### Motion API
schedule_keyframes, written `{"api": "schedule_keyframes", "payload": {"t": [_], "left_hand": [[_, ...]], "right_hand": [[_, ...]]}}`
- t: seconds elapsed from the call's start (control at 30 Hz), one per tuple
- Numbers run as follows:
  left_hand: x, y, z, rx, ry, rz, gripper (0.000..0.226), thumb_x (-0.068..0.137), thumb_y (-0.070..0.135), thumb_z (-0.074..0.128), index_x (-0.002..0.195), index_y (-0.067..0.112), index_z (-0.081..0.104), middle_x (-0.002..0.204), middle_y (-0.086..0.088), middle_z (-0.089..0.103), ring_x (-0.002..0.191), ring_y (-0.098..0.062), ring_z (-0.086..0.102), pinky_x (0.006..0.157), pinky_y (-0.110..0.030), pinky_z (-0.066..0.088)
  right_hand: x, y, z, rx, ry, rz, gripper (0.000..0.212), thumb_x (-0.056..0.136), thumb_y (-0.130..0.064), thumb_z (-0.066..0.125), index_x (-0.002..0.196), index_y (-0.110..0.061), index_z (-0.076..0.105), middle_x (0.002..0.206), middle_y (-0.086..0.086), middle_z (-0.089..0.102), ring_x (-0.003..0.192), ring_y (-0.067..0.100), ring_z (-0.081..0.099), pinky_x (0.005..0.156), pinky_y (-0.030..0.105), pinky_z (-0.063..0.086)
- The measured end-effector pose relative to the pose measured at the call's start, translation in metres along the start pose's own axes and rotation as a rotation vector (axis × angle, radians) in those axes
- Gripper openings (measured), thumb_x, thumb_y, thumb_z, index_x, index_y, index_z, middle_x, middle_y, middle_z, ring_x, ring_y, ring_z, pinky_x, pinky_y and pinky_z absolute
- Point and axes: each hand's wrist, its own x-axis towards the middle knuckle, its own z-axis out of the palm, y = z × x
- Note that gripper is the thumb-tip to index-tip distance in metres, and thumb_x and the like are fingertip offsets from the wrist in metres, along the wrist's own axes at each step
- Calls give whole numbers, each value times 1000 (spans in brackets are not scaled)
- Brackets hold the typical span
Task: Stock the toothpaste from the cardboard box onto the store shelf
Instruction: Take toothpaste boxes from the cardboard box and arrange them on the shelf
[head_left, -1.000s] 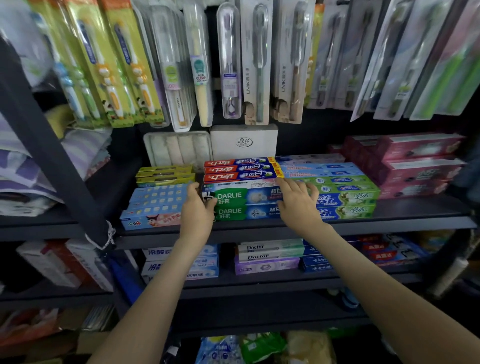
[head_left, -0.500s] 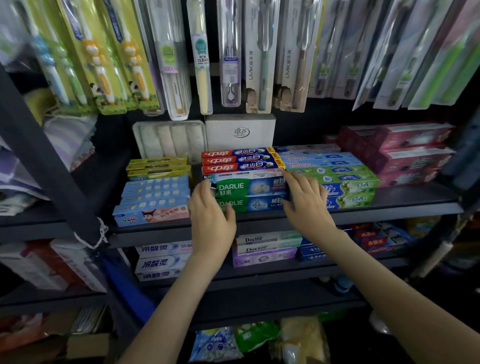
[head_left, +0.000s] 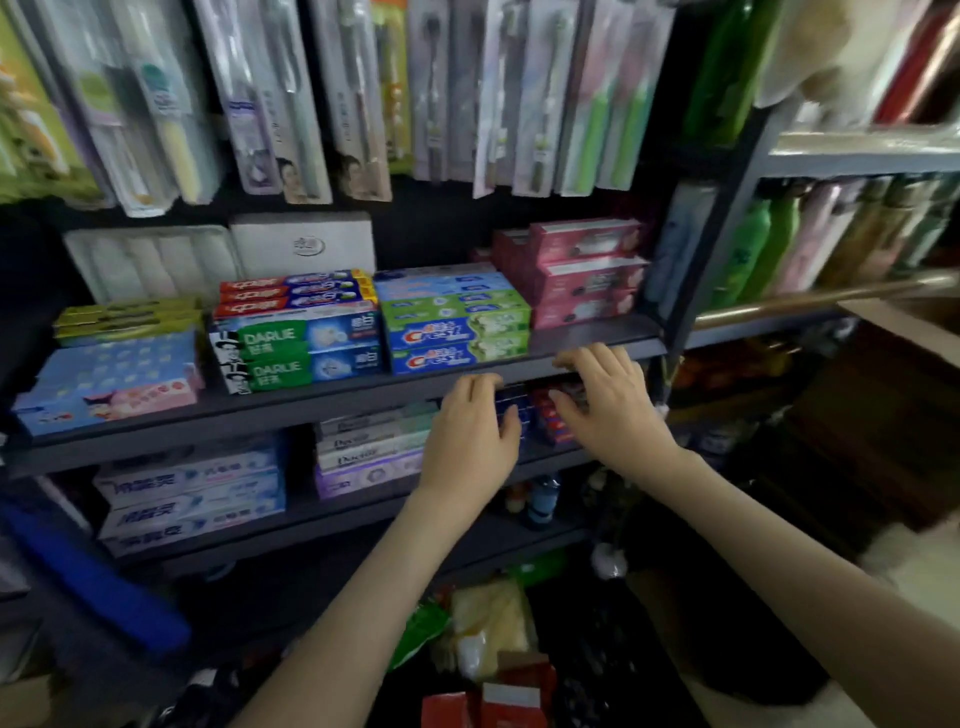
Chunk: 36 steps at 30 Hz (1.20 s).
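Darlie boxes (head_left: 306, 345) now seated on shelf (head_left: 311, 402) | we've pulled left hand (head_left: 471, 431) and right hand (head_left: 608, 405) off, down-right | both fingers relaxed, holding nothing | likely next: cardboard box (head_left: 914, 332) for more

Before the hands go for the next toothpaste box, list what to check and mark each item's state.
1. Left hand free: ok, fingers relaxed, nothing held.
2. Right hand free: ok, fingers spread by the shelf edge, nothing held.
3. Darlie boxes seated: ok, two stacked flat, beside the Crest boxes.
4. Space left on the shelf: ok, a bare strip lies in front of the pink boxes.
5. Cardboard box in reach: cannot tell, only a corner shows at the right.
6. Toothpaste left in it: cannot tell, inside hidden.
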Motion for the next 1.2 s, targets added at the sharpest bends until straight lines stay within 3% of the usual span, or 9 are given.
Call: {"api": "schedule_keyframes", "payload": {"t": [0.2,0.37,0.5,0.6,0.67,0.87,1.03,1.2], "left_hand": [[-30,126,69,-21,-135,22,38,100,32,46,134,15,45,131,-2,46,115,-19,50,83,-26,42],[-46,234,132,-41,-199,87,38,100,34,47,133,15,44,129,-3,47,111,-21,53,80,-28,43],[-37,301,169,-44,-279,141,39,100,39,45,134,19,42,131,0,46,115,-20,52,104,-40,39],[-27,340,191,-65,-295,197,39,100,37,44,135,19,42,134,1,44,116,-19,51,84,-26,36],[-18,362,209,-98,-294,239,39,100,37,45,135,19,42,133,1,45,116,-19,52,79,-27,38],[18,425,283,-155,-290,329,37,99,33,48,133,18,46,133,0,48,116,-18,53,85,-31,48],[74,474,363,-156,-304,377,35,99,34,48,131,19,47,131,2,49,115,-15,52,82,-23,43],[153,525,436,-7,-477,336,52,97,44,47,141,18,36,142,-2,42,125,-22,45,94,-35,42]], "right_hand": [[-88,97,-89,-29,-23,102,31,81,-22,72,106,-8,60,96,8,59,91,33,53,76,34,34],[-142,175,-161,-14,-69,209,35,87,-26,66,117,-11,58,109,7,58,105,30,48,88,39,36],[-166,228,-206,0,-40,277,36,88,-26,64,121,-12,56,113,6,57,109,28,47,92,38,35],[-180,265,-231,-3,-20,313,38,89,-28,62,124,-16,53,117,3,55,112,24,44,96,36,32],[-188,291,-243,-4,-5,342,39,90,-29,61,126,-17,52,119,2,53,114,21,42,94,30,28],[-207,388,-262,-45,-17,400,36,92,-28,59,126,-20,50,122,-1,52,115,17,41,95,26,24],[-196,497,-279,-98,-12,406,37,93,-25,59,129,-19,50,121,-3,51,114,14,40,100,33,34],[-170,617,-298,-143,-102,444,39,93,-23,58,130,-18,49,123,0,51,117,19,41,103,36,32]]}}
